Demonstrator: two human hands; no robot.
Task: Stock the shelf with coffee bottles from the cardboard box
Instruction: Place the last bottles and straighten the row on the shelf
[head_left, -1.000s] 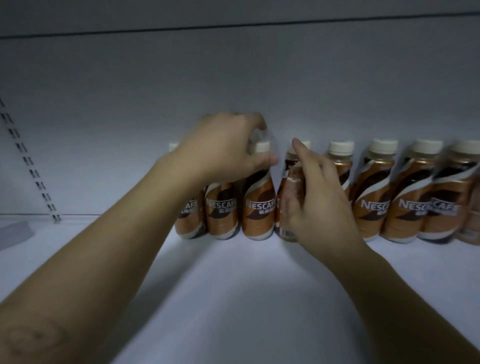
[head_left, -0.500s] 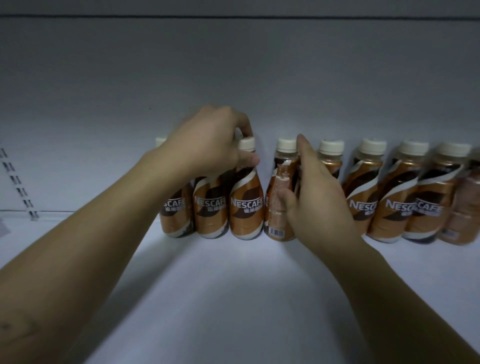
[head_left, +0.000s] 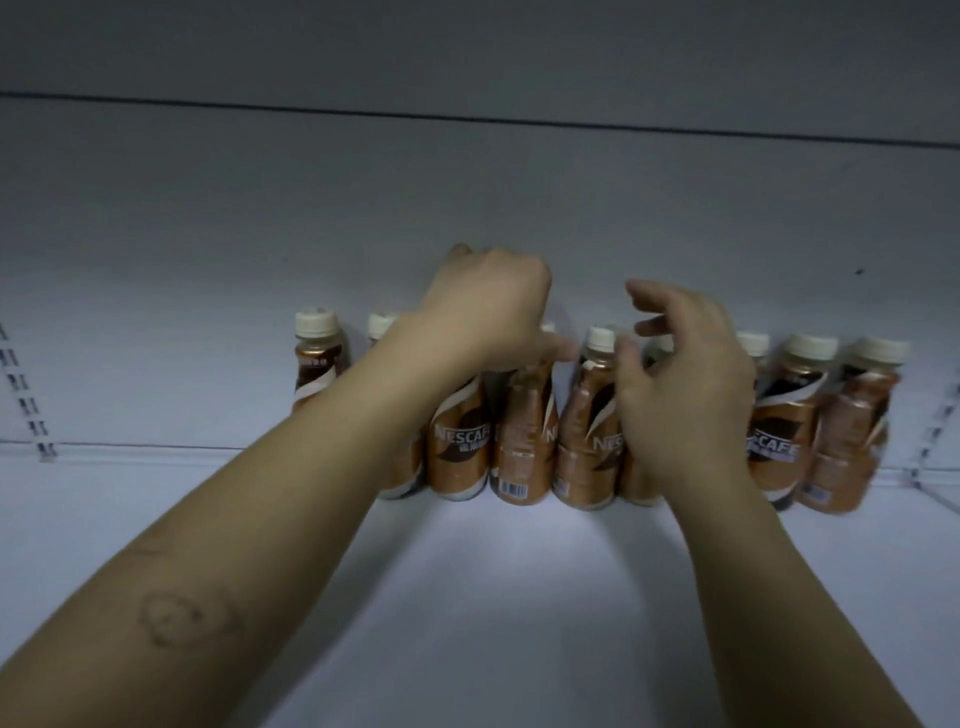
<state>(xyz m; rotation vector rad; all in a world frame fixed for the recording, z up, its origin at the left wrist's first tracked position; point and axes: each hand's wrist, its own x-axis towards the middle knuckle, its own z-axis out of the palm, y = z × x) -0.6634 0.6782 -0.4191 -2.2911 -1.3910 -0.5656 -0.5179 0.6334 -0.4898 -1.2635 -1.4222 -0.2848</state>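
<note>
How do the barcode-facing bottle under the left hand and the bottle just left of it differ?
The barcode bottle shows its back label; its left neighbour shows the Nescafe logo. The left hand covers the neighbour's cap, while the barcode bottle's cap peeks out. Both stand upright in the back row.

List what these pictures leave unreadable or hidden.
Head view only:
- Cardboard box: out of frame.
- Bottles behind the left hand and right hand: count and labels covered.
- Rightmost bottle: label motion-blurred.
- Left hand's grip: fingers hidden behind its back.
</note>
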